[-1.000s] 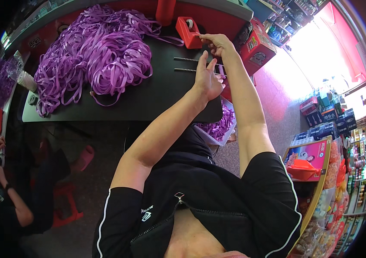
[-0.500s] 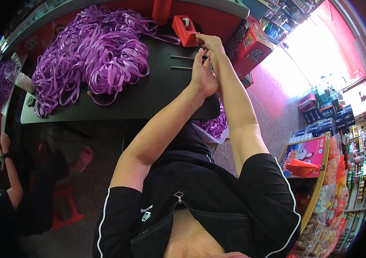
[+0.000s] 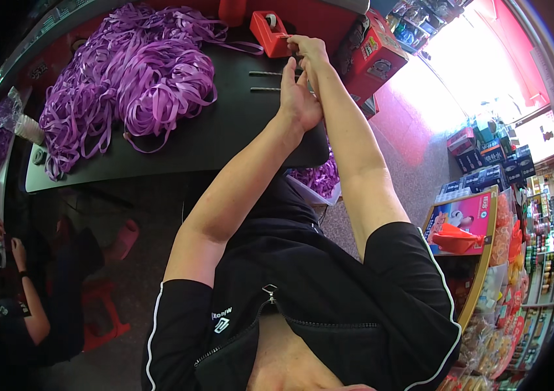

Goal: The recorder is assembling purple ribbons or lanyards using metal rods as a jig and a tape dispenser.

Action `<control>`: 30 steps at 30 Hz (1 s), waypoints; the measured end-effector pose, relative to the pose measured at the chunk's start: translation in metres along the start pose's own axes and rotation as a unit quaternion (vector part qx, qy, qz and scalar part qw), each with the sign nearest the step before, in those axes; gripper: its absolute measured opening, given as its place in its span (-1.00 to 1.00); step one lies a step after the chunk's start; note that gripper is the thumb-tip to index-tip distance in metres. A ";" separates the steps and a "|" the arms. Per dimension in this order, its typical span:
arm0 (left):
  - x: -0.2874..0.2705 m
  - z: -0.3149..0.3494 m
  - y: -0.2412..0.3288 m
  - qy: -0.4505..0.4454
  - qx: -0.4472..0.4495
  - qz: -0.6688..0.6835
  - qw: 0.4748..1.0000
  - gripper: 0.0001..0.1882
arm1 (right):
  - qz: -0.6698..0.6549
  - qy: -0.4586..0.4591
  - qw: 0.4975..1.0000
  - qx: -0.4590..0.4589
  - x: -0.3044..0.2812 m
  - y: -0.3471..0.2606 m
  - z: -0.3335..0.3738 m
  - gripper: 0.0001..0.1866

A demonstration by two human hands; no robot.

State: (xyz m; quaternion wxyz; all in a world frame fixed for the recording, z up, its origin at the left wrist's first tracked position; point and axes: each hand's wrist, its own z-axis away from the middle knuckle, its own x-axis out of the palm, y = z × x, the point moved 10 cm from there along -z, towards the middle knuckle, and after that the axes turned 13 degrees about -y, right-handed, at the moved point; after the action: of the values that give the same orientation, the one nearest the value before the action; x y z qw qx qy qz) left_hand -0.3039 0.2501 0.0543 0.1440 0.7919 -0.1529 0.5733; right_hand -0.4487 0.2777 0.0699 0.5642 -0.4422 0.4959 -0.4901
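Note:
My right hand [image 3: 311, 51] reaches to a red tape dispenser [image 3: 269, 34] at the table's far edge. Its fingers are pinched together at the dispenser's front, on the end of the tape. My left hand [image 3: 299, 104] is just below, close against my right wrist. Its raised fingers are partly covered, and whatever they hold between them is too small to make out. Two thin, twisted metal rods [image 3: 265, 73] show to the left of my hands. A large tangled heap of purple ribbon [image 3: 169, 85] covers the left part of the dark table [image 3: 234, 124].
A white tub of purple ribbon [image 3: 322, 179] stands below the table's right end. Beyond it is a red box [image 3: 378, 58]. At left, another person's hands [image 3: 10, 244] work near a red stool [image 3: 104, 319]. Stocked shelves [image 3: 537, 274] line the right.
The whole view has shifted slightly up and left. My hands keep nearly the same pose by the tape dispenser. The other person's hands have moved further apart.

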 end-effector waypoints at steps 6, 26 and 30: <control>0.000 -0.003 0.002 -0.015 0.001 0.009 1.000 -0.25 | -0.020 -0.021 0.998 0.059 0.006 0.002 0.008 -0.80; -0.008 0.000 -0.004 0.043 -0.028 -0.013 0.999 -0.07 | 0.079 -0.188 0.979 0.019 0.007 0.020 0.004 -0.82; -0.011 0.003 -0.003 0.062 -0.029 -0.063 0.996 -0.13 | 0.081 -0.311 0.947 -0.019 -0.014 -0.003 0.036 -0.78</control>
State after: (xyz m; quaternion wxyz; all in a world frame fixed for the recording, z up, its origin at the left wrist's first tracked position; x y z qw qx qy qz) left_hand -0.3037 0.2521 0.0425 0.2122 0.7586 -0.1103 0.6060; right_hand -0.4134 0.2914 0.0783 0.7195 -0.5420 0.3391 -0.2713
